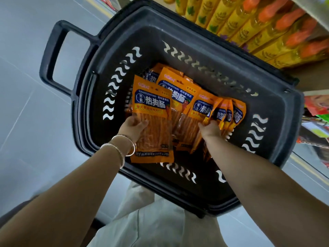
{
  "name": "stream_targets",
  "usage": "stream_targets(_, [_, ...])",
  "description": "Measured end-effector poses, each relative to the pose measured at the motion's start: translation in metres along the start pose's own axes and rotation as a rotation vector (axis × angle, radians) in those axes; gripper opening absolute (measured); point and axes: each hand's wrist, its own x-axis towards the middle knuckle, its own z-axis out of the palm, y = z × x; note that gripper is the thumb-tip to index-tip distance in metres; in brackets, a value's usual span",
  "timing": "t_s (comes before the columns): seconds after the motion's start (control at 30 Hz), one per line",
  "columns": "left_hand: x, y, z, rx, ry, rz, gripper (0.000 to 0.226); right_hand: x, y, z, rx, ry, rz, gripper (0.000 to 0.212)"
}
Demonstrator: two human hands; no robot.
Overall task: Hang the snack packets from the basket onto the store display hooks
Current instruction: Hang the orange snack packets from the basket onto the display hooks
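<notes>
Pale trousers [160, 225] sat nearest, and both bare arms reached down and forward from there, silver bangles [124, 150] on the left wrist. The left grip [132, 126] was clamped on one orange packet [152, 111], thumb across the clear lower window, fingers hidden behind it. That packet stood tilted just above the near wall of the basket [178, 38], long axis running away from the person, blue-label header at the far end, printed seal at the near end. So the header lay beyond the fingers, free, and I judged it could meet a hook first.

Over on the right, the right grip [211, 130] was closed round a bunch [229, 113] of several packets, fanned edge-on, headers also pointing away. More packets [179, 93] lay overlapping on the basket floor between and behind the two hands. Each showed an orange film, a dark blue oval with white characters, and reddish sticks through the window.

Further off, yellow bottles [249, 27] with orange caps lined a low shelf beyond the basket. Hooks were not in sight; bright goods [315, 106] at the right edge were too blurred to name. Both hands were about equally deep in the basket.
</notes>
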Motion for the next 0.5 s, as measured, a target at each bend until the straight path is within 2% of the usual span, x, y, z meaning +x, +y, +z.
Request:
stream_targets(0.07, [0.0, 0.002, -0.002, 0.0, -0.004, 0.001, 0.029, 0.003, 0.0, 0.0, 0.042, 0.019, 0.016, 0.015])
stream_targets(0.1, [-0.001, 0.003, -0.003, -0.014, -0.002, 0.003, 0.027, 0.001, 0.001, -0.001, 0.062, 0.022, 0.01, 0.011])
stream_targets(0.2, [-0.009, 0.006, -0.007, -0.086, 0.012, 0.026, 0.025, -0.016, 0.006, -0.012, 0.118, 0.015, -0.068, 0.013])
stream_targets(0.3, [-0.023, 0.012, -0.012, -0.148, 0.002, 0.077, 0.017, -0.047, 0.013, -0.031, 0.284, 0.012, -0.152, 0.008])
stream_targets(0.4, [-0.04, 0.02, -0.019, -0.23, -0.028, 0.106, 0.009, -0.083, 0.011, -0.053, 0.52, 0.194, -0.178, 0.017])
stream_targets(0.5, [-0.059, 0.031, -0.027, -0.238, -0.071, 0.168, 0.023, -0.114, -0.002, -0.072, 0.722, 0.293, -0.153, 0.019])
